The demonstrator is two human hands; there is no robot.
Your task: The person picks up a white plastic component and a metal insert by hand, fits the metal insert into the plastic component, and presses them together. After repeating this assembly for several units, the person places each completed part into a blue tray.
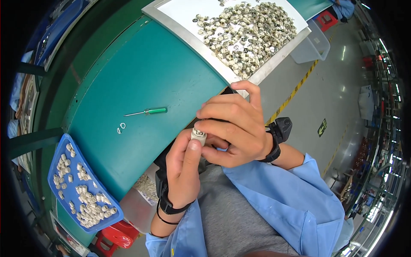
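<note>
A small white cylindrical part [198, 136], with metal bits in its upper end, stands upright between my hands; it looks like a small lamp socket. My left hand [185, 165] grips it, thumb in front and fingers behind. Bent over the same part is my right hand [235, 128], its index fingertip at the upper rim and its thumb close to the side. Its little finger sticks out toward the tray corner. Whether the right fingertips also pinch a tiny piece is hidden. On the green bench lies a green-handled screwdriver [155, 110], beside two small white rings [123, 125].
A metal-edged white tray [184, 32] at the far side bears a heap of small metal-and-white pieces [252, 34]. The blue tray [116, 216] at lower left holds several white cylindrical parts [92, 205]. Beneath the bench edge sits a clear bin [139, 210] beside a red stool [107, 246].
</note>
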